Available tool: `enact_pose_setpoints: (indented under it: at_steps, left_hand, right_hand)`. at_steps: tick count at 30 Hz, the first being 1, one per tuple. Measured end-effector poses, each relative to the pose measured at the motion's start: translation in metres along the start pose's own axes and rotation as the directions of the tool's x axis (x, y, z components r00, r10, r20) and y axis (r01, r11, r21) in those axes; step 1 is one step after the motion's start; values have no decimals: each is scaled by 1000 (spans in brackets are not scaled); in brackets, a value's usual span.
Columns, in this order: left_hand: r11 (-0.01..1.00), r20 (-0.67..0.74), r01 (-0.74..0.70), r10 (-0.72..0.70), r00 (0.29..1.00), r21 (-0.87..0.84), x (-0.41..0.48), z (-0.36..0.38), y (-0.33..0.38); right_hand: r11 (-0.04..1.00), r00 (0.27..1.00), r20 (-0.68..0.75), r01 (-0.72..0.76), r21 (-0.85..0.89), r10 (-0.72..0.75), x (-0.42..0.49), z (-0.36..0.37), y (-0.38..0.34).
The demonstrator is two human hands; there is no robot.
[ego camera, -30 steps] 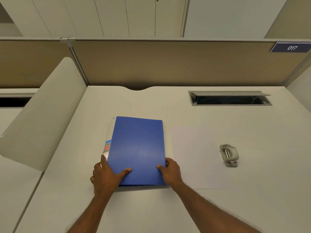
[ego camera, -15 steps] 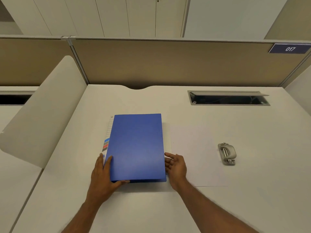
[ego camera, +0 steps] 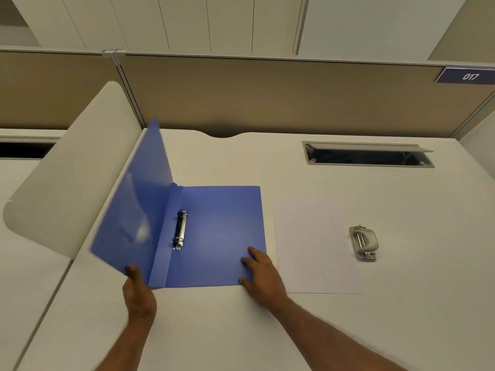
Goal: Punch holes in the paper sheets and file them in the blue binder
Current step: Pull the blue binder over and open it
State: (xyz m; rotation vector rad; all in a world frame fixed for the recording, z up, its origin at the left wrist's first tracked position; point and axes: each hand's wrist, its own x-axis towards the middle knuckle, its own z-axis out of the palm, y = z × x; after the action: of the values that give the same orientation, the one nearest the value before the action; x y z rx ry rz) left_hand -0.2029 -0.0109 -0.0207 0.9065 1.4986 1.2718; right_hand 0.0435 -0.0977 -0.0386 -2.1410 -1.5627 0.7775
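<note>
Left hand (ego camera: 139,291) pinches the half-raised cover of the binder (ego camera: 214,236), right hand (ego camera: 263,274) lying flat on its back panel; a slip could drop it shut.

1. The blue binder (ego camera: 219,231), closed and flat half a second ago, now lies open.
2. Its front cover (ego camera: 134,210) has swung up and leans to the left, blurred by motion.
3. The ring mechanism (ego camera: 180,230), hidden before, now shows beside the spine.
4. The left hand (ego camera: 139,293), earlier flat on the closed cover, now pinches the raised cover's near edge, thumb on its inner face.
5. The right hand (ego camera: 263,274), earlier beside the binder's right edge, now rests with spread fingers on the near right corner of the back cover (ego camera: 227,210).
</note>
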Motion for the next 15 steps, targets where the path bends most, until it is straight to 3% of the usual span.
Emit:
enact_pose_setpoints:
  at_steps: [5,9,12,15]
  left_hand:
    - [949,-312,175,-256,915,-263,3,10,7]
    - [941,-533,228,-330,779,-250,7,14,5]
    - [951,-578,246,-311,755,-189,2,15,5]
    - [991,-590,122,-126,797,-47,-7,17,10]
  right_hand:
    - [1000,1000,-19,16,12,-15,0,0,3]
    - [1000,999,-27,17,20,-16,0,1,1]
    - [1000,1000,-25,13,16,-12,0,1,1]
    - [1000,999,-34,11,12,-11,1,2,1]
